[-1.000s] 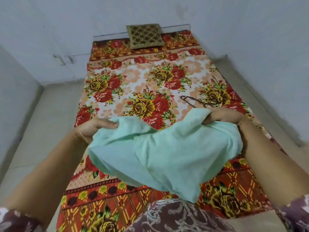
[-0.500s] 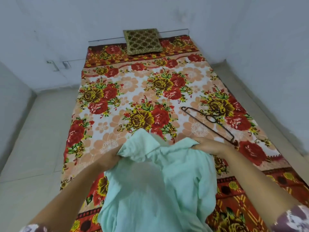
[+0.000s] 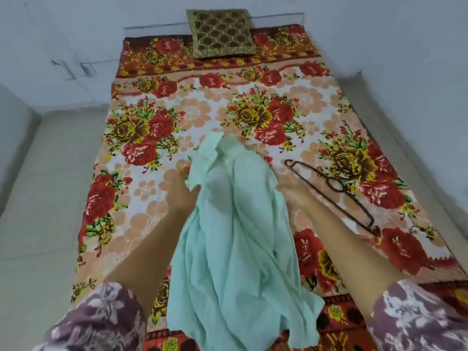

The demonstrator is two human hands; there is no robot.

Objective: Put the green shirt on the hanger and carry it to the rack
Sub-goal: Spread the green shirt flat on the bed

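A pale green shirt [image 3: 235, 244] hangs bunched and long over the floral bed, stretching away from me toward the bed's middle. My left hand [image 3: 179, 193] grips its left upper edge. My right hand [image 3: 291, 191] holds the right upper edge, blurred by motion. A dark wire hanger [image 3: 336, 187] lies flat on the bedspread just right of my right hand, hook end pointing to the far left. No rack is in view.
The bed [image 3: 202, 115] with its red and yellow flowered cover fills the middle. A gold patterned cushion [image 3: 221, 34] leans at the headboard end. Bare tiled floor [image 3: 45, 198] lies on the left; a grey wall [image 3: 417, 72] runs close along the right.
Both hands have pushed the shirt forward and further over the bed, drawing closer together. The shirt now hangs longer and narrower. The hanger has not moved.
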